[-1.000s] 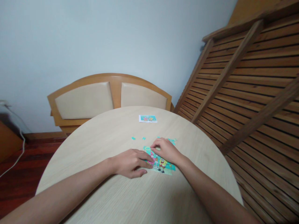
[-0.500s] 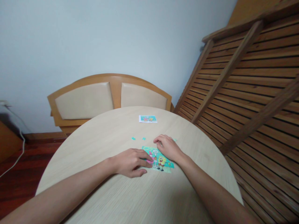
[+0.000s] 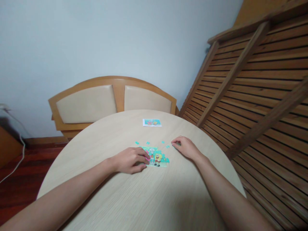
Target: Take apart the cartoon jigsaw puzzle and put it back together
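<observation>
A mostly assembled jigsaw puzzle (image 3: 157, 159) with cartoon figures on a turquoise ground lies on the table; its upper right edge is jagged. My left hand (image 3: 132, 159) lies over its left side, fingers stretched out and fingertips on the picture, hiding part of a pink figure. To the right of the puzzle is my right hand (image 3: 184, 147), low over the table, thumb and forefinger brought together in a pinch. Whatever is between those fingertips is too small or hidden to tell. Small turquoise puzzle pieces (image 3: 148, 143) lie loose beyond the puzzle, one of them (image 3: 167, 146) close to my right fingertips.
On the far part of the round wooden table (image 3: 115, 128) lies a small picture card (image 3: 154, 122) with similar figures. Behind the table stands a padded wooden headboard (image 3: 119, 80). A slatted wooden frame (image 3: 240, 80) leans along the right side.
The puzzle has shifted left and away from me, with my left hand on it. My right hand has moved off the puzzle to the right, uncovering loose pieces, and its fingers have closed into a pinch.
</observation>
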The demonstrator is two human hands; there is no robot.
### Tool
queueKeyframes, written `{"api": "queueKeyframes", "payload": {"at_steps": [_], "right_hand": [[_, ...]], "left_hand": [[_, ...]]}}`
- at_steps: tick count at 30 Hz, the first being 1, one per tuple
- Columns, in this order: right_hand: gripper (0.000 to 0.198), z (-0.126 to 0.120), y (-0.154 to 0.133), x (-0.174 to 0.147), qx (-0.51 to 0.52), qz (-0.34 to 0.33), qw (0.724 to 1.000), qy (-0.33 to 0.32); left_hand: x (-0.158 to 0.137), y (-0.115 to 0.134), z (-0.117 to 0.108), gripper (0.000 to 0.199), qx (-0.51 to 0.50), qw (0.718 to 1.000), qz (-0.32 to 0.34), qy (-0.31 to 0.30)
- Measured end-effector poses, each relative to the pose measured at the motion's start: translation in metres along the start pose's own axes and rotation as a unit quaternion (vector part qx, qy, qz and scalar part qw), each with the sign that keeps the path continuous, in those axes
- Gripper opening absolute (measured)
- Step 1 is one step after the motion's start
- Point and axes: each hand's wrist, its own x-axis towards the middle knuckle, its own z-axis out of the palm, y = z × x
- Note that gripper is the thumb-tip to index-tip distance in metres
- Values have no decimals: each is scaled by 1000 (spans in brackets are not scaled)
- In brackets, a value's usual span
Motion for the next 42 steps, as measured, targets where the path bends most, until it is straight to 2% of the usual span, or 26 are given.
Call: {"api": "queueKeyframes", "payload": {"at_steps": [6,17,28,34,37,42], "right_hand": [[17,4,-23,-3,0,-41,999,-28],[14,1,-35,-5,-5,-7,999,-53],[12,0,-44,-6,7,-7,998,-70],[10,-3,-44,-6,46,2,996,-81],[10,-4,-39,-5,39,-2,997,-73],[23,3,-31,-3,0,-18,1000,-26]], "left_hand": [[-1,-1,2,21,-7,1000,0,7],[0,0,1,22,-4,1000,-6,1],[0,3,4,26,-10,1000,18,-1],[0,3,5,27,-8,1000,21,-11],[0,3,5,27,-9,1000,23,-6],[1,5,4,28,-7,1000,25,-10]]}}
